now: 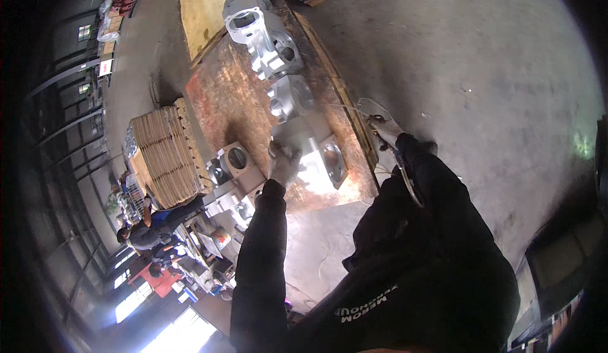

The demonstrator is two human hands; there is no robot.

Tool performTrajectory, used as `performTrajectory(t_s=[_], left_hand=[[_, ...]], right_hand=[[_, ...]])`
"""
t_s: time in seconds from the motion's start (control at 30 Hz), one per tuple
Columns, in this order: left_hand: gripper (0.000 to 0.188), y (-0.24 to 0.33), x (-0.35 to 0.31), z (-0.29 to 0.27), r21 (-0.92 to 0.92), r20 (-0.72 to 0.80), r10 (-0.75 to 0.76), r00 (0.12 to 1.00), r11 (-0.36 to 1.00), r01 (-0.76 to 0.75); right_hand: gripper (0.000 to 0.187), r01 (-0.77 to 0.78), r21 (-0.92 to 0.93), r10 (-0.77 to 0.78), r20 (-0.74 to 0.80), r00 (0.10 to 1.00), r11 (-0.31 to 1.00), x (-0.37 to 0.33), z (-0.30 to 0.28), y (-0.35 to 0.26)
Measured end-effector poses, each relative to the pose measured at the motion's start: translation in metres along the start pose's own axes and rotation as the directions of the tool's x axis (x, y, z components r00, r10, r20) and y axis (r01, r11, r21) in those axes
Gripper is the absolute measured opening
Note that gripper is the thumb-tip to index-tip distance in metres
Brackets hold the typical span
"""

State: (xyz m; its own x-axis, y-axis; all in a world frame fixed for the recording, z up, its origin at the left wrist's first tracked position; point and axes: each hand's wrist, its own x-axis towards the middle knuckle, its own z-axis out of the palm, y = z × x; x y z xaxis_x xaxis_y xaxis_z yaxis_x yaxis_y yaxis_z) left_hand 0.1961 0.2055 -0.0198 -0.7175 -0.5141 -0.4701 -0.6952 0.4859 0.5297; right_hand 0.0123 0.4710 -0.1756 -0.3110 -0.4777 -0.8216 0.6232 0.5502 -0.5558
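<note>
My left hand (284,165), in a pale work glove, rests against the near left side of a grey metal casting (305,131), its thumb apart from the fingers. The casting lies on a worn, rust-brown tabletop (218,102), with a flanged round opening at its right end. Off the table's right edge, my gloved right hand (385,130) is closed round what looks like an air blow gun (381,142) with a thin nozzle toward the castings. A hose (408,182) hangs from it along my forearm. The fingers partly hide the tool.
More grey castings stand farther along the table (259,42), and another (234,179) sits at its left edge. A strapped cardboard stack (168,156) stands left of the table, plywood (206,14) beyond. Another person (149,232) is at the far left. Concrete floor (475,68) lies to the right.
</note>
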Motion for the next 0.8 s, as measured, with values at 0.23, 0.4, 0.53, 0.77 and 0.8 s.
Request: performTrajectory(t_s=[0.23,0.4,0.53,0.77,0.8], left_hand=[[0.093,-0.015,0.002,0.006,-0.028,0.031,-0.023,0.999,0.999,0.024],[0.080,-0.029,0.002,0.003,0.198,0.014,0.133,0.991,0.971,-0.133],[0.076,-0.019,0.007,0.002,0.151,0.063,0.045,0.997,0.987,-0.054],[0.084,0.016,-0.004,-0.001,0.034,0.020,0.004,1.000,0.999,-0.004],[0.083,0.009,-0.002,-0.002,0.047,0.034,0.042,0.999,0.998,-0.043]], right_hand=[[0.035,-0.101,0.185,0.087,0.083,0.993,0.977,0.019,-0.014,-0.008],[0.044,0.035,0.091,-0.037,0.022,0.999,0.995,0.042,-0.012,0.015],[0.053,0.009,-0.006,-0.009,0.035,0.999,1.000,0.069,-0.019,0.044],[0.052,0.212,-0.088,-0.216,-0.041,0.975,0.973,0.052,-0.015,0.031],[0.053,0.254,-0.109,-0.263,-0.079,0.962,0.961,0.048,-0.012,0.026]])
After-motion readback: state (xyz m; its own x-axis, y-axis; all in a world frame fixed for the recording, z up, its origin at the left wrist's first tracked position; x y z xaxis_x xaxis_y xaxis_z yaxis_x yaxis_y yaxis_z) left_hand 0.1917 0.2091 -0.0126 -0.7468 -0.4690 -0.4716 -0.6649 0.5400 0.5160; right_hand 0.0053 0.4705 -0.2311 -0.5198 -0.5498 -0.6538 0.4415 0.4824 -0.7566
